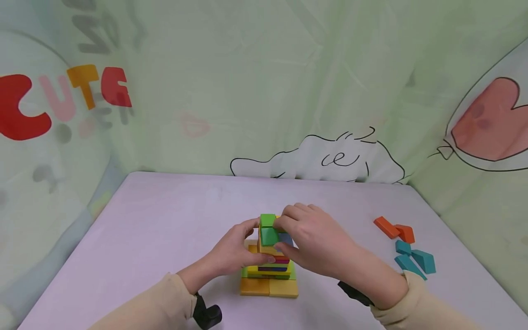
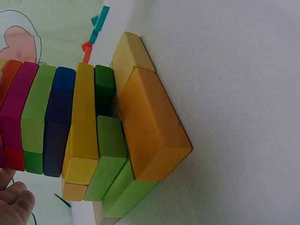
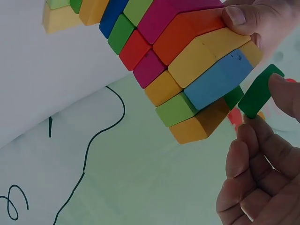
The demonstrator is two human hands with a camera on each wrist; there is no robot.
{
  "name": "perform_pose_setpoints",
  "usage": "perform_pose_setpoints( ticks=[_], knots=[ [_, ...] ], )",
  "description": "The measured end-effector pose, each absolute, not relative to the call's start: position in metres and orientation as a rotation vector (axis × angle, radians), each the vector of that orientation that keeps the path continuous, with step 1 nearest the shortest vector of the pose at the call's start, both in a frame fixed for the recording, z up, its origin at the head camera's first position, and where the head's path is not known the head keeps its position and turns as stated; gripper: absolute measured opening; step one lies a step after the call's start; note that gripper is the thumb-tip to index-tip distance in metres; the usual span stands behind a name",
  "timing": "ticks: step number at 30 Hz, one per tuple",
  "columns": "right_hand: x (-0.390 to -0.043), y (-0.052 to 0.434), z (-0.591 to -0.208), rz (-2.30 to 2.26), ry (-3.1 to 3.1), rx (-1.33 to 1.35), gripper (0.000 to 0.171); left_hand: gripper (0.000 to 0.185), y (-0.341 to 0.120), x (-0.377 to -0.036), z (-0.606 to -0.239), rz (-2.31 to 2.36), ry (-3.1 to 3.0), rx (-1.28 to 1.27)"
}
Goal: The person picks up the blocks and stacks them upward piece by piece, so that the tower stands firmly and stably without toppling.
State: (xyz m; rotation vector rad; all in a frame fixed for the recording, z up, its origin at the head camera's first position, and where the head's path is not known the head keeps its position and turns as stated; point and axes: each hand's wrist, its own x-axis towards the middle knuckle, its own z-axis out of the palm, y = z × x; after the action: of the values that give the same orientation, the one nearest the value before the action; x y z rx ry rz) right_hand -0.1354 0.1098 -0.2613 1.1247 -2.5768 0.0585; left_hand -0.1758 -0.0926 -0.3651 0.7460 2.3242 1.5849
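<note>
Head view: right hand (image 1: 317, 243) pinches green block (image 1: 268, 221) atop block tower (image 1: 270, 263), mid-table; left hand (image 1: 233, 252) steadies stack w/ curled fingers. Block probably light, rigid, smooth; grip its 2 side faces.

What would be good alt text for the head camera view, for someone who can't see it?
Two hands, the left hand and the right hand, touch the top of a stack of colourful blocks on a pale lilac table, with fingers on the green block on top. Loose orange blocks and teal blocks lie to the right.
</note>
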Motion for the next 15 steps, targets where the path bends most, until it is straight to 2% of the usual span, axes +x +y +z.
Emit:
perform_pose_setpoints(
  ticks=[15],
  knots=[
    [-0.1370, 0.1098, -0.2657, 0.048, -2.588, 1.087, 0.026, 0.062, -0.0924, -0.1758, -0.3650, 1.585, 2.326, 0.760]
  ],
)
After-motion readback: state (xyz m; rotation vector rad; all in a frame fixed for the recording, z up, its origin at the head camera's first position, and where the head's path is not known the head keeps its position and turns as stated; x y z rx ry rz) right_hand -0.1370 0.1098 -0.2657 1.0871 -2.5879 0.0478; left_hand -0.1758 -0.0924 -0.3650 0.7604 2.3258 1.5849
